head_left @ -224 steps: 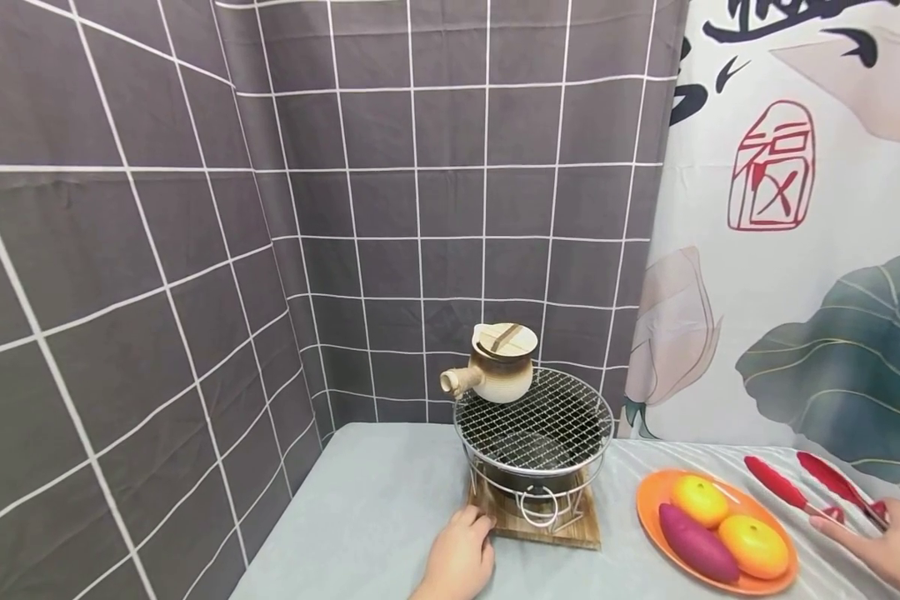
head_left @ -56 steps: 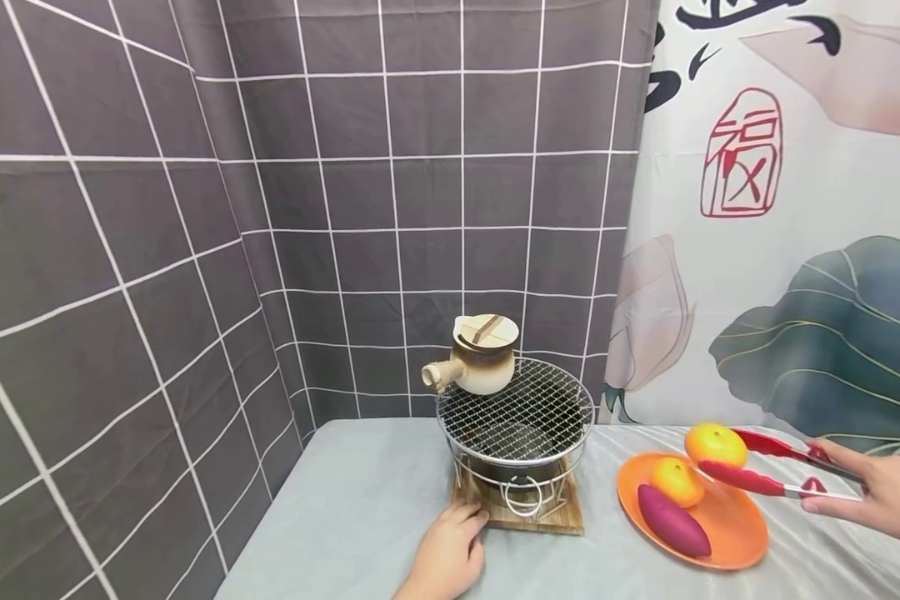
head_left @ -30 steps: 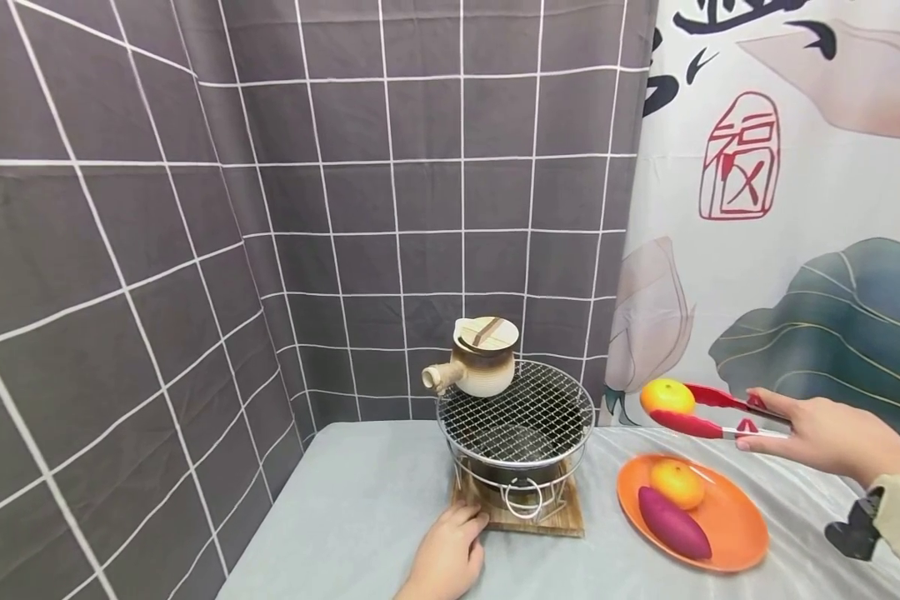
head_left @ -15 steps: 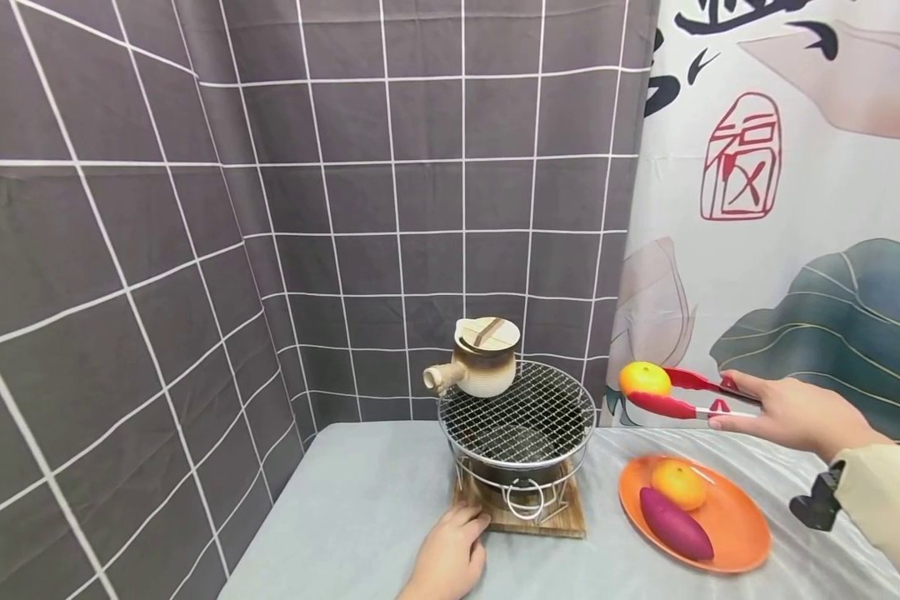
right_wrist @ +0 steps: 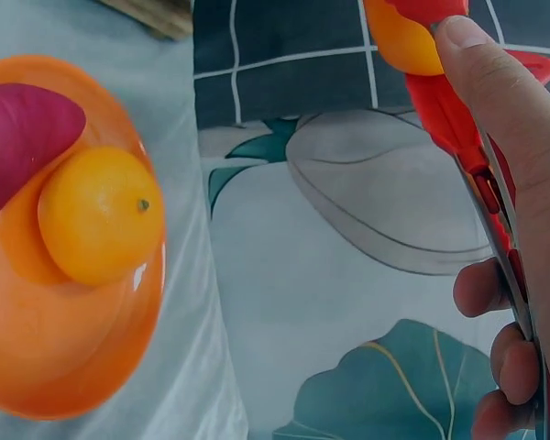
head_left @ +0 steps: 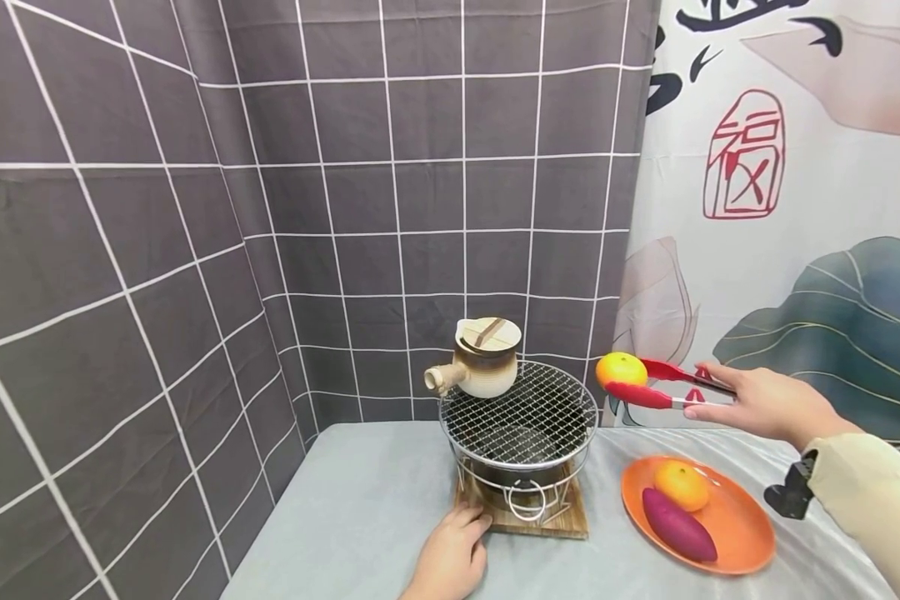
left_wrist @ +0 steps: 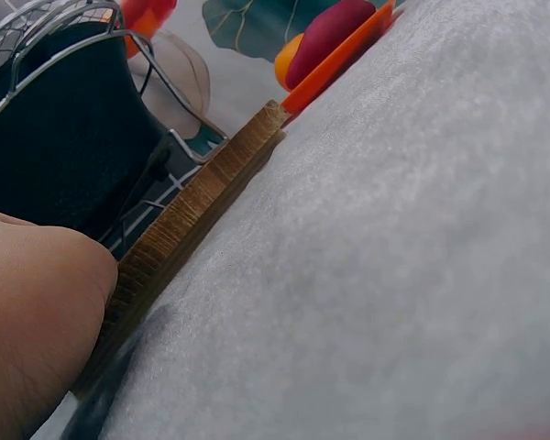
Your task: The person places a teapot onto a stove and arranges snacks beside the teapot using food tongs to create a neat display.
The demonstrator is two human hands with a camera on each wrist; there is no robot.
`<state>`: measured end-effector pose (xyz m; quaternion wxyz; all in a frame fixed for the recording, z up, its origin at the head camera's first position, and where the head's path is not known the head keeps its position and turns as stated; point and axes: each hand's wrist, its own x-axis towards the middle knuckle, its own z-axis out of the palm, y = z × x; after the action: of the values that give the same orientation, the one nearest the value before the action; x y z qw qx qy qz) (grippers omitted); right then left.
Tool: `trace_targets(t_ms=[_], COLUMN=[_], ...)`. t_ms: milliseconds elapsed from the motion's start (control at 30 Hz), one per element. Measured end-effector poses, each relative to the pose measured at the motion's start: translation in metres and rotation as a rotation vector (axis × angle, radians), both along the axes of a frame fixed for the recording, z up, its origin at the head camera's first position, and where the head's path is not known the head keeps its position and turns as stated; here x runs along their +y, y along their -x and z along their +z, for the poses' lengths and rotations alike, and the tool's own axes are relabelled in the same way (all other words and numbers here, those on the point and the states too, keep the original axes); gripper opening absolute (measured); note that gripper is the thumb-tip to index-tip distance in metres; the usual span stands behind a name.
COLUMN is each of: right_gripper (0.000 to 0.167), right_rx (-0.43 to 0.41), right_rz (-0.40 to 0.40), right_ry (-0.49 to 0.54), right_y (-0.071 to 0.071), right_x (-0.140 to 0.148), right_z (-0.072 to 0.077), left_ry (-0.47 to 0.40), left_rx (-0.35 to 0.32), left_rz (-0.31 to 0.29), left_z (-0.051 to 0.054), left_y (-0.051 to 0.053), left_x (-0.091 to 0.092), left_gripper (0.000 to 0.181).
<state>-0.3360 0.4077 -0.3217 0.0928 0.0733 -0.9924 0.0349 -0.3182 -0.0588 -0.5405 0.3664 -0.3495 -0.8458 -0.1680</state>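
Observation:
My right hand (head_left: 776,406) holds red-tipped tongs (head_left: 645,396) in the head view. Between the tong tips sits a tangerine (head_left: 619,367), in the air just right of the grill's wire mesh (head_left: 551,425). The fingers of my left hand (head_left: 450,557) rest on the front left corner of a wooden board (head_left: 570,522); in the left wrist view that hand (left_wrist: 41,312) lies against the board's edge (left_wrist: 197,197). On the board stands the round grill. A second tangerine (head_left: 681,486) and a purple sweet potato (head_left: 678,525) lie on an orange plate (head_left: 750,533).
A small clay pot (head_left: 489,375) with a lid and side handle sits at the left back of the mesh. Grey cloth (head_left: 345,517) covers the table. Dark tiled curtains (head_left: 390,208) stand behind and at the left, a printed white one (head_left: 667,317) at right.
The tongs picked a tangerine off the plate. My right hand then carried it up and left, towards the grill. My left hand stays at the board's corner.

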Motion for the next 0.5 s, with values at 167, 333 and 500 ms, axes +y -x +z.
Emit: trace_targets(t_ms=[167,333,500], right_gripper=[0.107,0.104,0.102], right_rx=[-0.007,-0.002,0.012], right_rz=[-0.003,-0.001,0.015], right_ry=[0.002,0.007,0.025], right_y=[0.002,0.005,0.011], right_x=[-0.006,-0.014,-0.023], right_z=[0.004,0.005,0.004], left_ry=[-0.006,-0.010,-0.009], left_rx=[0.012,0.019,0.017], left_rz=[-0.002,-0.004,-0.010], left_z=[-0.001,-0.003,-0.004], left_y=[0.001,0.003,0.003], left_x=[0.001,0.001,0.001], left_gripper=[0.031,0.032,0.033])
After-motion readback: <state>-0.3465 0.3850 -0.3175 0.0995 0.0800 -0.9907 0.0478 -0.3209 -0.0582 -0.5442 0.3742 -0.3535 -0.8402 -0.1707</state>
